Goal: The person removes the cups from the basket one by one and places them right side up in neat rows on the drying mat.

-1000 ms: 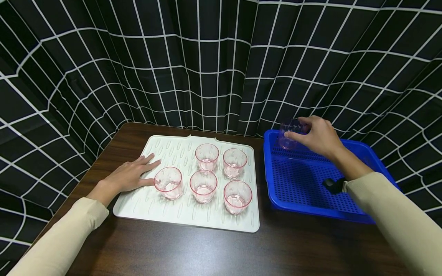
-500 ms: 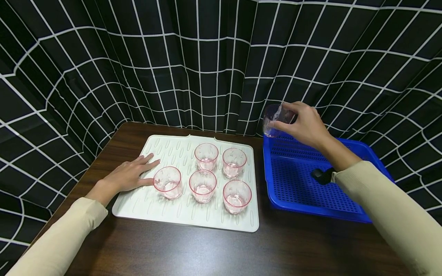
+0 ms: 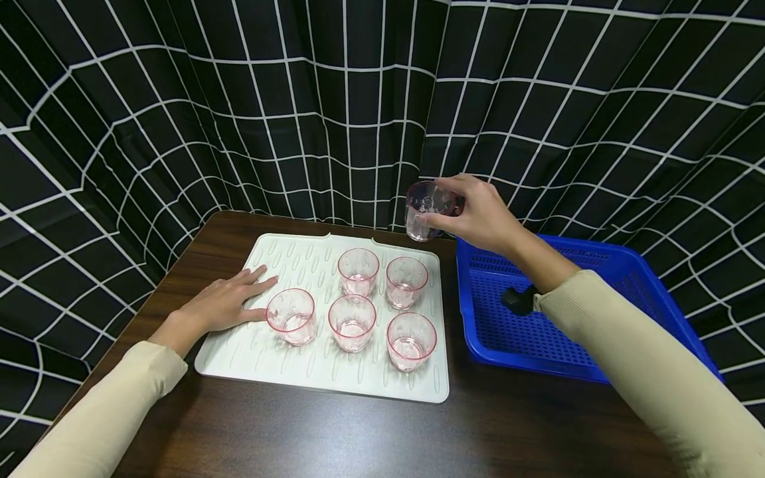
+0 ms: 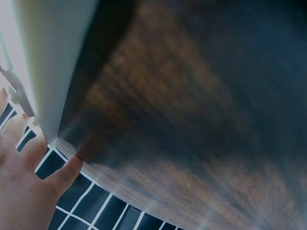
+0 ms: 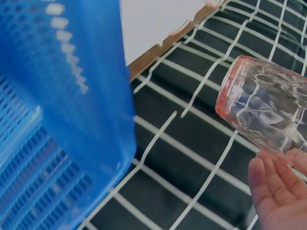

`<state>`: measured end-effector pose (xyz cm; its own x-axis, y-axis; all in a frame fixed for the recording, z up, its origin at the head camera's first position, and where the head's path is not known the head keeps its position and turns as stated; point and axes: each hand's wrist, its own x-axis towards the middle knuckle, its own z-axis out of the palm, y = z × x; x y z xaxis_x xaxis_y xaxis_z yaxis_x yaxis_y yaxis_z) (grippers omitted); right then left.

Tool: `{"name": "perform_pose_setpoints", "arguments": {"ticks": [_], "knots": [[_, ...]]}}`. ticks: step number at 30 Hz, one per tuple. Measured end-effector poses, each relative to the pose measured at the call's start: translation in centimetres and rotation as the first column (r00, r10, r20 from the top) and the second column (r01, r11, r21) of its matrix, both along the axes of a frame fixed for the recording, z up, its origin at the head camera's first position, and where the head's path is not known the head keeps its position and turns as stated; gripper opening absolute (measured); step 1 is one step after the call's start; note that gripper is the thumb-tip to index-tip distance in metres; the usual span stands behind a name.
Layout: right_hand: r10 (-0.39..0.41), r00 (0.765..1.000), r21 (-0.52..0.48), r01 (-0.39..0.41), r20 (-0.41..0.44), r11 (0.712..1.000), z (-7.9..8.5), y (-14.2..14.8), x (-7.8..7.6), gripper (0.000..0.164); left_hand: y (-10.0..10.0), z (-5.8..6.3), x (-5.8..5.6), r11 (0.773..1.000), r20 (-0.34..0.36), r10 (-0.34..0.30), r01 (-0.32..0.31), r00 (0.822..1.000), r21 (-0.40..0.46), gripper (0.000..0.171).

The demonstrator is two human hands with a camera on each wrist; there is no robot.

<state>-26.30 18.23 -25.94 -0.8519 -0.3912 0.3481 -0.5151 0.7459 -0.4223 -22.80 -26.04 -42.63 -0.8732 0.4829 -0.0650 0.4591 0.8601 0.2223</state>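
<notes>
My right hand pinches a clear pink glass between thumb and fingers, held in the air behind the far right edge of the white draining mat. In the right wrist view the same glass shows its pink end and the fingers on its side. My left hand lies flat with fingers spread on the left edge of the mat, its thumb close to or touching the leftmost glass. Several pink-rimmed glasses stand upright on the mat, among them the near right glass.
A blue perforated basket stands to the right of the mat on the dark wooden table. A black curtain with white grid lines hangs behind and around the table. My right forearm passes over the basket.
My right hand has lifted the glass up out of the basket and carried it left, toward the mat's back right corner. The left hand and the standing glasses have stayed in place.
</notes>
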Motion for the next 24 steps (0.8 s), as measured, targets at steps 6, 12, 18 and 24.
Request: {"name": "perform_pose_setpoints", "arguments": {"ticks": [6, 12, 18, 24], "knots": [[0.063, 0.998, -0.028, -0.063, 0.026, 0.998, -0.4, -3.0, 0.0, 0.069, -0.1, -0.1, -0.1, 1.0, -0.001, -0.004, 0.004, 1.0, -0.002, 0.077], [0.123, 0.99, -0.019, -0.122, 0.073, 0.992, -0.9, -6.2, -0.1, 0.072, -0.1, -0.2, -0.1, 1.0, 0.008, 0.009, -0.009, 1.0, -0.009, 0.077], [0.168, 0.979, -0.004, -0.169, 0.118, 0.986, -1.6, -9.0, 0.0, 0.07, -0.2, -0.3, -0.1, 1.0, 0.001, 0.006, -0.006, 1.0, -0.01, 0.076], [0.191, 0.971, 0.006, -0.194, 0.144, 0.981, -2.6, -11.0, -0.1, 0.072, -0.2, -0.3, -0.2, 1.0, -0.002, 0.008, -0.008, 1.0, -0.01, 0.076]]}}
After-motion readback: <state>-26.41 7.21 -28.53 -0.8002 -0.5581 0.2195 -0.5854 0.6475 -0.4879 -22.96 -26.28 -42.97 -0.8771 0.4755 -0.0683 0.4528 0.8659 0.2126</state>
